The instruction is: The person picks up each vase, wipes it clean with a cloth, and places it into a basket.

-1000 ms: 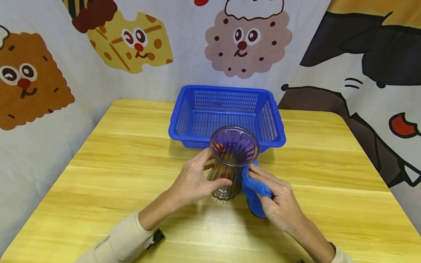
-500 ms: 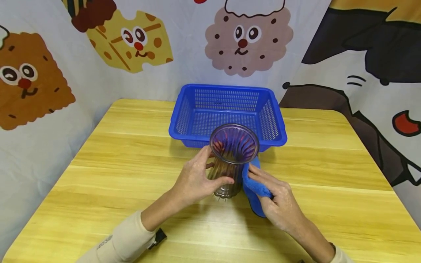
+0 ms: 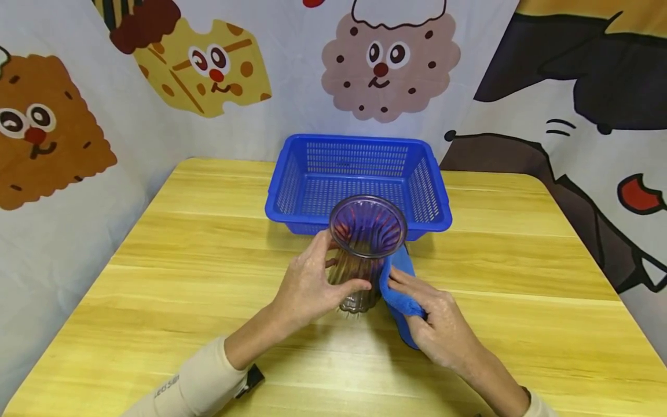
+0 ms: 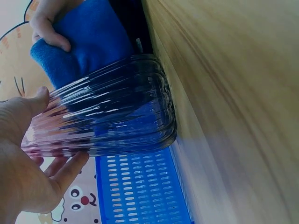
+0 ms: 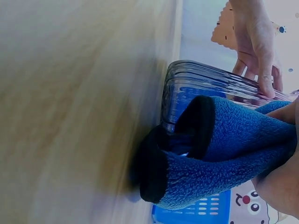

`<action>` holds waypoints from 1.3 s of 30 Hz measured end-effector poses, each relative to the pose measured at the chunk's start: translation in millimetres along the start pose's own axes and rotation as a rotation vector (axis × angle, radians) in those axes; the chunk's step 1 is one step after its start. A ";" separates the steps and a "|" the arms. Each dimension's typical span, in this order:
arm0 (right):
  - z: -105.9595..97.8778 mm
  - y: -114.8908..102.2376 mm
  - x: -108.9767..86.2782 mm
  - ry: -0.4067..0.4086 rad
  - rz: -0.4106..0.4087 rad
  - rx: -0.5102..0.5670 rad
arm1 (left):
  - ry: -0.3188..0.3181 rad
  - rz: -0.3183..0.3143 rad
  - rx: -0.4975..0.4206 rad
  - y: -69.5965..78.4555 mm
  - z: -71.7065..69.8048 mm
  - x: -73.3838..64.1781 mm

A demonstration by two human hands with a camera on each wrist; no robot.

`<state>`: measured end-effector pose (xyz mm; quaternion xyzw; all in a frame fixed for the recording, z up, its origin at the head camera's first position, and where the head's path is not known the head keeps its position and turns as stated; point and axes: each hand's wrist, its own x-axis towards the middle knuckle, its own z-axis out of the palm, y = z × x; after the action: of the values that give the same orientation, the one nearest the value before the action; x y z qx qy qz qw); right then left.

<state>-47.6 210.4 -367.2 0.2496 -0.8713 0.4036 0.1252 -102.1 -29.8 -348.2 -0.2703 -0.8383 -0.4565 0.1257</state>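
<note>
A ribbed, see-through glass vase (image 3: 359, 278) with a flared purplish rim stands upright, a little tilted, in front of the basket. My left hand (image 3: 311, 284) grips it from the left, thumb across the near side and fingers behind. On the other side my right hand (image 3: 443, 324) holds a folded blue cloth (image 3: 401, 298) against the vase's wall. In the left wrist view the cloth (image 4: 93, 42) touches the ribbed side of the vase (image 4: 112, 112). The right wrist view shows the cloth's dark-edged folds (image 5: 229, 144) hanging beside the glass; the right fingertips are partly hidden by it.
A blue plastic basket (image 3: 281, 214) with slotted walls stands just behind the vase on the wood-grain table (image 3: 182, 278). A cloth backdrop (image 3: 297, 69) printed with cartoon food hangs behind and at both sides of the table.
The right hand and the cloth have shifted slightly down and left along the vase's side. The left hand keeps its grip, and the vase has barely moved.
</note>
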 end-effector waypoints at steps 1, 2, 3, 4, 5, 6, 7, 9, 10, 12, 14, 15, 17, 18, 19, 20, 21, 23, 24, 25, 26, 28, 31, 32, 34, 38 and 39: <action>0.1 -0.2 -0.5 -0.008 0.007 -0.002 | 0.003 -0.003 0.002 0.0 0.0 -0.1; 0.4 -0.1 -1.1 -0.015 0.013 -0.006 | 0.005 -0.006 0.006 0.2 0.0 -0.1; 0.5 0.0 -1.6 -0.019 0.018 -0.010 | 0.007 -0.009 0.011 0.3 0.0 -0.2; 0.8 0.2 -2.2 -0.021 0.019 -0.015 | 0.010 -0.010 0.014 0.3 0.1 -0.3; 1.0 0.4 -2.6 -0.021 0.017 -0.020 | 0.012 -0.011 0.017 0.3 0.3 -0.4; 1.3 0.5 -3.0 -0.023 0.018 -0.024 | 0.014 -0.010 0.025 0.4 0.5 -0.4; 1.5 0.6 -3.4 -0.025 0.019 -0.028 | 0.018 -0.008 0.033 0.4 0.7 -0.4; 1.8 0.7 -4.1 -0.030 0.023 -0.036 | 0.023 -0.006 0.046 0.6 1.0 -0.6; 1.9 0.7 -4.3 -0.034 0.025 -0.038 | 0.025 -0.006 0.050 0.6 1.3 -0.5; 1.9 0.4 -4.6 -0.044 0.030 -0.043 | 0.028 -0.009 0.057 0.8 1.4 -0.2; 1.8 0.2 -4.9 -0.050 0.029 -0.049 | 0.030 -0.013 0.057 1.1 1.5 0.1; 1.7 0.1 -5.0 -0.053 0.027 -0.052 | 0.030 -0.017 0.056 1.2 1.4 0.3; 1.7 0.0 -5.1 -0.057 0.022 -0.061 | 0.033 -0.019 0.054 1.3 1.4 0.4; 1.8 -0.2 -5.1 -0.060 0.021 -0.066 | 0.033 -0.020 0.054 1.3 1.4 0.5; 1.8 -0.3 -5.2 -0.061 0.020 -0.071 | 0.034 -0.020 0.056 1.4 1.5 0.4; 2.0 -0.4 -5.3 -0.064 0.022 -0.075 | 0.035 -0.022 0.060 1.4 1.6 0.3; 2.2 -0.4 -5.4 -0.068 0.024 -0.078 | 0.036 -0.024 0.065 1.4 1.7 0.1; 2.7 -0.5 -5.8 -0.074 0.032 -0.079 | 0.036 -0.028 0.077 1.6 1.9 -0.3; 2.9 -0.5 -6.1 -0.078 0.037 -0.079 | 0.036 -0.031 0.083 2.0 1.9 -0.5; 3.0 -0.6 -6.4 -0.084 0.042 -0.079 | 0.038 -0.035 0.088 2.2 1.8 -1.0; 3.4 -0.6 -6.6 -0.090 0.048 -0.079 | 0.039 -0.038 0.091 2.4 1.8 -1.2; 3.9 -0.9 -6.6 -0.101 0.052 -0.083 | 0.040 -0.043 0.092 3.0 1.7 -1.8; 4.8 -1.5 -6.1 -0.128 0.058 -0.114 | 0.043 -0.045 0.091 3.4 1.6 -2.5; 5.2 -1.6 -5.7 -0.139 0.060 -0.127 | 0.044 -0.042 0.094 3.4 1.6 -2.5; 5.6 -1.7 -5.0 -0.166 0.071 -0.153 | 0.050 -0.035 0.103 3.1 1.7 -2.2; 5.8 -0.3 -3.1 -0.241 0.117 -0.166 | 0.062 -0.032 0.136 1.2 1.6 -1.6; 5.3 0.1 -2.8 -0.256 0.136 -0.156 | 0.059 -0.038 0.130 0.6 1.5 -1.6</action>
<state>-45.4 207.3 -371.9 0.2289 -0.9237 0.3072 0.0043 -100.4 -28.8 -349.3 -0.2320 -0.8671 -0.4112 0.1589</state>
